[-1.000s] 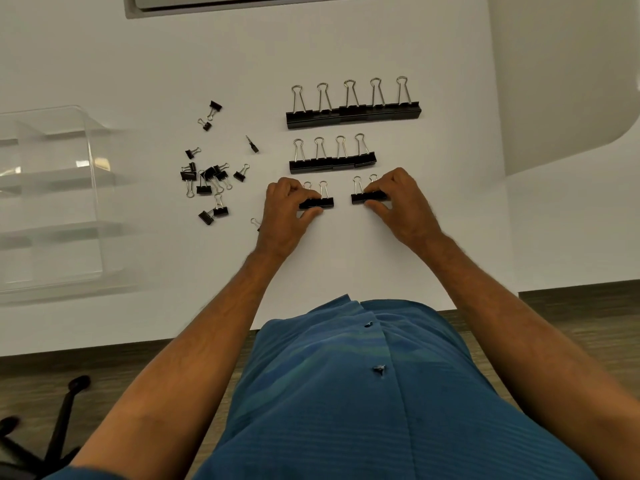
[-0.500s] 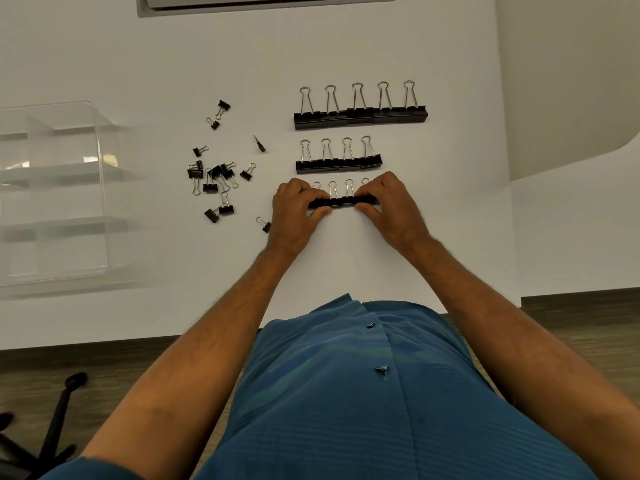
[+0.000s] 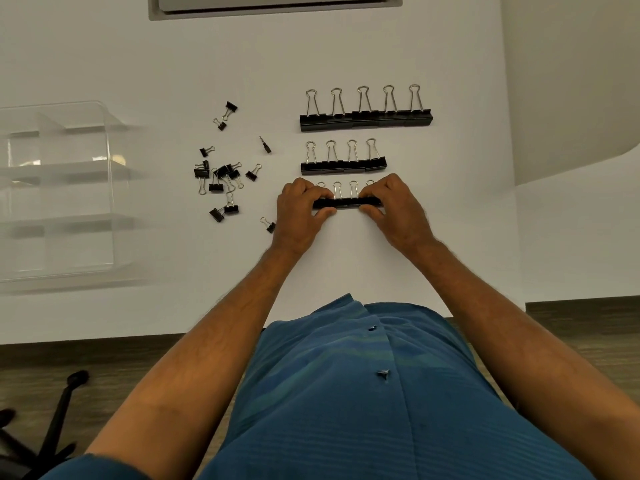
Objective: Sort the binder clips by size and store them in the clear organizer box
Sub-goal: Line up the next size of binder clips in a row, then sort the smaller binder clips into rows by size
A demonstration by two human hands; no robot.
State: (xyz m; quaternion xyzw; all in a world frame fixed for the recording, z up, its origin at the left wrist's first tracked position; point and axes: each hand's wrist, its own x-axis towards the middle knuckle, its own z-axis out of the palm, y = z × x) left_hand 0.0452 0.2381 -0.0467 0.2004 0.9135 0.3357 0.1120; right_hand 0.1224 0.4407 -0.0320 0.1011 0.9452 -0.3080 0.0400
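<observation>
Together, left hand and right hand pinch opposite ends of a row of medium binder clips, fingers closed on it; larger rows beyond.

- A white table fills most of the view, evenly lit and matte.
- At its far edge sits a grey-framed rectangular panel.
- Right of it is another pale, curved-edged surface.
- Below the table's near edge shows dark wood-grain floor.
- A black chair base stands at lower left.
</observation>
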